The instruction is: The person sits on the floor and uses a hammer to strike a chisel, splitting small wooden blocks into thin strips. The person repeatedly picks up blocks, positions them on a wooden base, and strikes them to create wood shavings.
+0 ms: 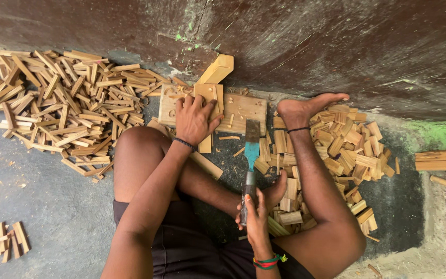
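Wooden block (208,98) lies flat under my left hand (193,120), fingers spread, pressing it onto the board (243,111). My right hand (256,217) is closed around the blue chisel (250,160), blade pointing toward the board just ahead.

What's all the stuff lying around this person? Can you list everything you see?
Wooden board: one, tan, flat on the floor by the wall.
Small wood block: one, tan, on the board under the left hand.
Long wood block: one, pale, leaning at the wall behind the board.
Chisel: one, blue shaft with a dark blade, tip at the board's edge.
Wood pieces, left pile: many, tan.
Wood pieces, right pile: many, tan.
Planks: a couple, tan, far right.
Wall: dark brown.
Floor: grey.
Left hand: pressing the small block.
Right hand: gripping the chisel handle.
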